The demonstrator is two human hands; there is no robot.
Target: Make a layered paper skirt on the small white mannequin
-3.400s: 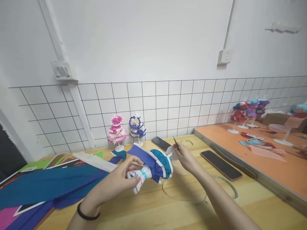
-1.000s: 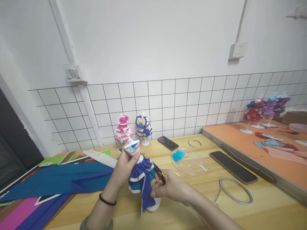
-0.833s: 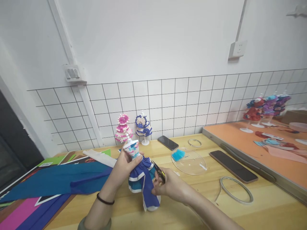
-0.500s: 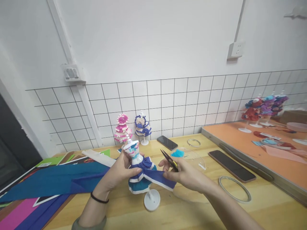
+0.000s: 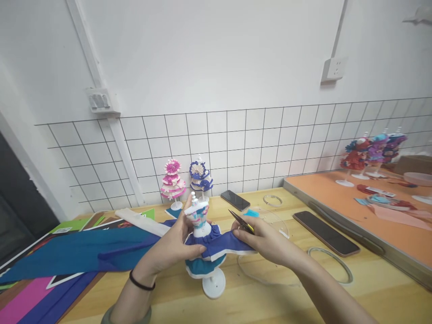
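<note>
A small white dress-form mannequin (image 5: 199, 218) stands almost upright on its round white base (image 5: 213, 283). It wears a painted bodice and a teal tier (image 5: 205, 266) under a blue ruffle, both edged in white. My left hand (image 5: 177, 245) is closed around the mannequin's waist from the left, the thumb pressing the front of the ruffle. The loose end of the blue strip (image 5: 226, 243) stretches to the right into my right hand (image 5: 265, 238). Between those same fingers sits a dark, pointed tool with yellow on it, seemingly small scissors (image 5: 241, 220), aimed up and left.
Pink (image 5: 173, 184) and navy (image 5: 201, 177) dressed mannequins stand by the wall. Teal and blue sheets (image 5: 74, 252) lie left. Two phones (image 5: 235, 200), a clear round plate (image 5: 270, 220) and coiled tubing (image 5: 332, 265) lie right. Beyond is a raised orange board (image 5: 334, 207) holding more mannequins.
The mannequin has gone from lying tilted to standing upright and turned. The blue strip, hanging down a second ago, is now lifted and drawn out to the right by my right hand.
</note>
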